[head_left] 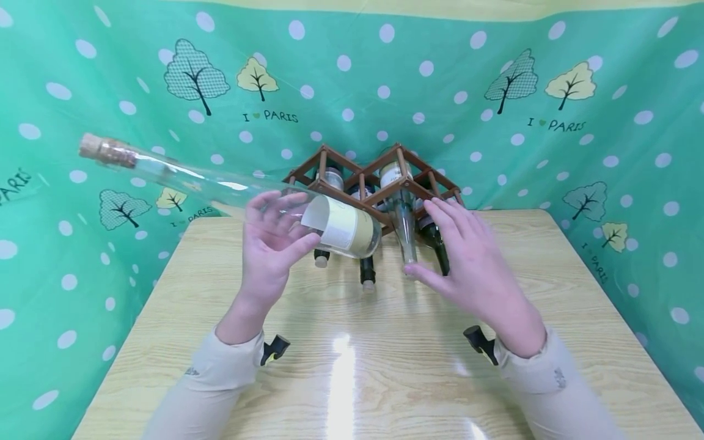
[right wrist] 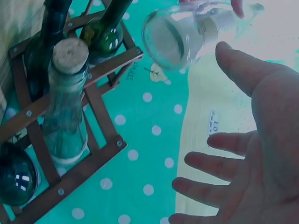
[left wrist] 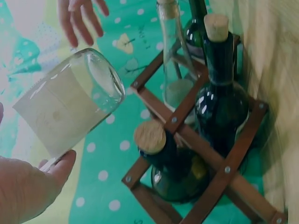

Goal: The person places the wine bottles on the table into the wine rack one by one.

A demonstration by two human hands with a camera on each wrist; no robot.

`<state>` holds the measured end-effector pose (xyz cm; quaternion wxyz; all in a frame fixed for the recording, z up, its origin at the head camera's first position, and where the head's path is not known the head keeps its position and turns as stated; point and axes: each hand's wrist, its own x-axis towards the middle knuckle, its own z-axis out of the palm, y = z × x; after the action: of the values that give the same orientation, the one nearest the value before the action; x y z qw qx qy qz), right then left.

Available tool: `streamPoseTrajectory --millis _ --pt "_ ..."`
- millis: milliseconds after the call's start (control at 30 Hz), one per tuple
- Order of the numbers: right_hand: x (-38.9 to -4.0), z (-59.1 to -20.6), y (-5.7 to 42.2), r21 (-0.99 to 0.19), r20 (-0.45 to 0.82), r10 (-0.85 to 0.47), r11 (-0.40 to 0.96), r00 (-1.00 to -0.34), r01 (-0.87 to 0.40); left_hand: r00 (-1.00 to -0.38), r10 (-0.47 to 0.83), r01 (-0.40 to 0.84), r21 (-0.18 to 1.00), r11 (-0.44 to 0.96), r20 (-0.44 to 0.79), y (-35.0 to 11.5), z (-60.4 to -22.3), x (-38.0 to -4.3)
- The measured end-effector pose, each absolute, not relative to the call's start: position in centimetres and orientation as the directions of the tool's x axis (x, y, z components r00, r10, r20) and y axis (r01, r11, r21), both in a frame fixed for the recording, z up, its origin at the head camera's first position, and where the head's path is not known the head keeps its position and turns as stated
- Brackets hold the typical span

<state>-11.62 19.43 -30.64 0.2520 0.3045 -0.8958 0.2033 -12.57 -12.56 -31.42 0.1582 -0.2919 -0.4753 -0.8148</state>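
Note:
My left hand [head_left: 267, 260] grips a clear glass wine bottle [head_left: 354, 227] by its body, thumb in front and fingers behind. The bottle is held above the table and tilted, its corked neck up to the left and its labelled base towards the middle. In the left wrist view, the bottle's base [left wrist: 105, 81] faces the rack. My right hand [head_left: 475, 269] is empty, its fingers spread in front of the rack's right side. Behind both hands stands a brown wooden wine rack [head_left: 397, 148]. Among its bottles is a clear corked one [head_left: 405, 229], neck pointing forward.
Several dark bottles also lie in the rack, including a green one [right wrist: 103, 39], their corked necks [head_left: 367, 275] sticking out over the wooden table [head_left: 308, 391]. A green dotted cloth [head_left: 352, 73] hangs close behind the rack and along both sides.

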Motion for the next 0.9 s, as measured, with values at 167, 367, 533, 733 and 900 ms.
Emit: streamPoseTrajectory --millis 167,367,533,733,900 --pt "-11.7 -30.7 18.3 -0.216 0.61 -0.479 0.666 -0.631 -0.714 -0.783 0.05 0.516 0.691 -0.506 0.62 -11.4 -31.8 -12.4" --pt "-11.7 -31.2 17.4 -0.231 0.603 -0.502 0.634 -0.62 -0.738 -0.776 0.096 0.492 0.693 -0.527 0.623 -9.9 -32.2 -12.2" --pt "-11.7 -31.5 17.1 -0.234 0.618 -0.507 0.61 -0.6 -0.757 -0.759 0.127 0.492 0.69 -0.53 0.639 -8.9 -32.6 -12.0" --pt "-11.6 -31.6 16.9 -0.248 0.617 -0.507 0.6 -0.602 -0.76 -0.745 0.146 0.5 0.69 -0.523 0.651 -7.8 -32.9 -11.8" --pt "-11.5 -31.6 16.8 -0.271 0.613 -0.508 0.583 -0.605 -0.766 -0.742 0.146 0.503 0.688 -0.524 0.654 -7.1 -33.1 -11.8"
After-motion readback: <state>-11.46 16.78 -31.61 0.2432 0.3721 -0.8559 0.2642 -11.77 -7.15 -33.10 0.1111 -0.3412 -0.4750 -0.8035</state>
